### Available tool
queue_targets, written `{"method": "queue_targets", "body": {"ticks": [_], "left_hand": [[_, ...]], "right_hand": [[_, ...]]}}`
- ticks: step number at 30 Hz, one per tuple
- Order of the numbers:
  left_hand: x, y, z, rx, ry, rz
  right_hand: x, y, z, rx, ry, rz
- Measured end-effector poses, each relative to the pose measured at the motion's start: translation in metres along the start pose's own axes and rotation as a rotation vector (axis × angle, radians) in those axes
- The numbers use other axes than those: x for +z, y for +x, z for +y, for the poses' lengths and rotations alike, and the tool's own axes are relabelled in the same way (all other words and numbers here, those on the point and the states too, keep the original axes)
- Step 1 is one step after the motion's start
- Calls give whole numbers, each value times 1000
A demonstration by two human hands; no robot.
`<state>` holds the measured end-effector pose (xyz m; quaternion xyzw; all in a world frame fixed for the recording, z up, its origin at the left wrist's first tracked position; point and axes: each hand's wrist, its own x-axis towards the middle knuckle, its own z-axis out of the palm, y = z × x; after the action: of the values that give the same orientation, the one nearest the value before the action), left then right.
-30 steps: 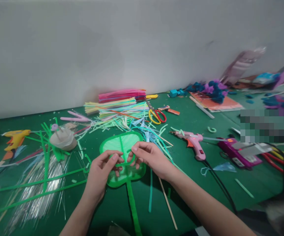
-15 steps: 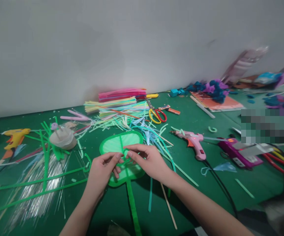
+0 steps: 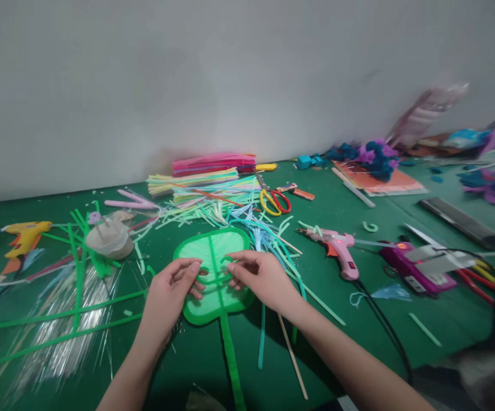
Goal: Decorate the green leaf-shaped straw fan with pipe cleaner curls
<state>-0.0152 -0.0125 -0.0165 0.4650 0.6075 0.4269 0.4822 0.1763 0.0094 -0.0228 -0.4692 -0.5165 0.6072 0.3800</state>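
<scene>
Strip (image 3: 212,282), thin, green, was pinched in your left hand (image 3: 172,291) at nine o'clock and right hand (image 3: 262,279) at three, over the green fan (image 3: 213,257). Scissors (image 3: 275,202) lay at fan's one o'clock.

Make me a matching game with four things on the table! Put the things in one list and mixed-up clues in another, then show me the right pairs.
Things:
1. Fan
2. Scissors
3. Yellow glue gun
4. Power strip

Clues:
A. On the left side of the table
B. Purple
C. Green, partly behind the left hand and right hand
D. One red handle loop and one yellow

Right pairs: 1-C, 2-D, 3-A, 4-B
</scene>
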Motion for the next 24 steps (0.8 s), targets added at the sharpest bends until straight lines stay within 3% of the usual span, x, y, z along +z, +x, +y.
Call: {"method": "queue_targets", "body": {"ticks": [5, 8, 11, 19, 24], "left_hand": [[-10, -21, -10, 68, 295, -15], [-10, -37, -23, 400, 627, 57], [-4, -49, -35, 709, 809, 117], [9, -65, -43, 867, 964, 163], [13, -71, -51, 873, 1004, 111]], "right_hand": [[2, -19, 6, 85, -50, 57], [7, -28, 12, 127, -98, 65], [15, -34, 16, 133, -167, 88], [14, -40, 25, -251, -575, 236], [9, -38, 23, -339, -682, 219]]}}
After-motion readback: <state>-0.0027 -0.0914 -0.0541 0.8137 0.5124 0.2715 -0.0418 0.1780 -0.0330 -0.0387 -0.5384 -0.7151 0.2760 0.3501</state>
